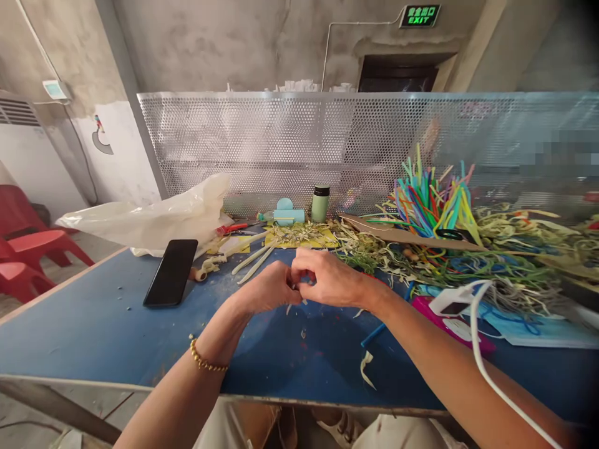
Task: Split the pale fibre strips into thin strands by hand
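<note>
Over the middle of the blue tabletop, my left hand and my right hand meet with their fingertips pressed together. Both are closed in a pinch. A small pale strip end shows just beneath the fingers; whatever they grip is otherwise hidden. Two long pale strips lie behind my left hand. Beyond my hands, a heap of cut yellowish strips rests on a yellow sheet. Nearer the front edge are a pale curled scrap and a thin blue stick.
A black phone lies left, near a plastic bag. Red-handled pliers and a green cup stand behind. Colored pipe cleaners, tangled strips and a magenta box fill the right. A white cable crosses my right forearm.
</note>
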